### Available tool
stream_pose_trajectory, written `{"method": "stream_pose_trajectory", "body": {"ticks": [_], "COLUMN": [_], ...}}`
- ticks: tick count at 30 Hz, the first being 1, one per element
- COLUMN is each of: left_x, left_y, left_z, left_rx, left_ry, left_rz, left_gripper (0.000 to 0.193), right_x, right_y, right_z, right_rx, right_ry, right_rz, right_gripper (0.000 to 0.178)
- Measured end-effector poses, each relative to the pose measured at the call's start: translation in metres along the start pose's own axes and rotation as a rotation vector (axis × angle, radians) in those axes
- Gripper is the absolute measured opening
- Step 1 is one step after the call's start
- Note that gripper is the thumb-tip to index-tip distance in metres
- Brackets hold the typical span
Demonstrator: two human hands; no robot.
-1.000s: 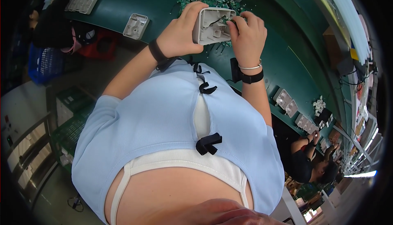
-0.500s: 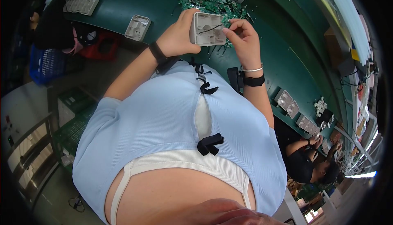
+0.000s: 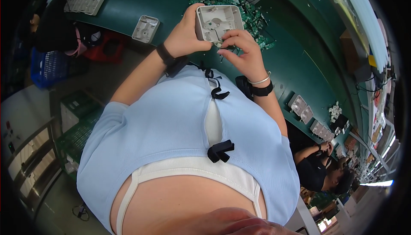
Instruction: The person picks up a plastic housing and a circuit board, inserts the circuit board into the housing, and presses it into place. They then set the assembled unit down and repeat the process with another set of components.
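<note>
My left hand (image 3: 185,33) grips a light grey, square plastic housing (image 3: 219,12) by its left side, its compartmented inside facing up. The fingers wrap the outer wall and the thumb lies along the lower edge. At the housing's lower right corner is my right hand (image 3: 245,54), thumb and index finger closed around a thin dark wire with a small pale piece (image 3: 219,45) at its end. Part of the wire runs inside the housing. The fingers hide some of that corner. Behind the housing spreads a pile of small green circuit boards (image 3: 252,19) with dark wires.
Another grey housing (image 3: 146,29) lies left on the green table (image 3: 299,70), with a row of housings (image 3: 85,5) farther left. More open housings (image 3: 301,107) lie at the right edge, near a co-worker (image 3: 314,166). A blue basket (image 3: 49,68) stands low at left.
The housing has tilted so that its inside shows more squarely. My right hand has moved down and left, from its right side to its lower right corner, with the wire's end.
</note>
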State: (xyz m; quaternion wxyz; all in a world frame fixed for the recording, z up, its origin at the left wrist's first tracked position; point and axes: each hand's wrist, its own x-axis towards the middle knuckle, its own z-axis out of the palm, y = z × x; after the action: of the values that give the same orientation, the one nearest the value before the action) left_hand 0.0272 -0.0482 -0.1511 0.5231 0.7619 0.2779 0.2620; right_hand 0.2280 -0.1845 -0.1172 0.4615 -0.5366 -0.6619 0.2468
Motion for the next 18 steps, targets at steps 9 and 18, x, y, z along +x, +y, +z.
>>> {"method": "stream_pose_trajectory", "body": {"ticks": [9, 18], "left_x": [-0.004, -0.018], "left_y": [-0.013, -0.016], "left_z": [-0.009, -0.033], "left_rx": [0.033, 0.160], "left_ry": [0.032, 0.005], "left_rz": [0.020, 0.006], "left_gripper": [0.103, 0.103], "right_x": [0.006, 0.024], "right_y": [0.010, 0.025], "right_z": [0.022, 0.049], "right_rx": [0.011, 0.131], "right_ry": [0.063, -0.104], "right_rz": [0.056, 0.277], "right_gripper": [0.015, 0.013]}}
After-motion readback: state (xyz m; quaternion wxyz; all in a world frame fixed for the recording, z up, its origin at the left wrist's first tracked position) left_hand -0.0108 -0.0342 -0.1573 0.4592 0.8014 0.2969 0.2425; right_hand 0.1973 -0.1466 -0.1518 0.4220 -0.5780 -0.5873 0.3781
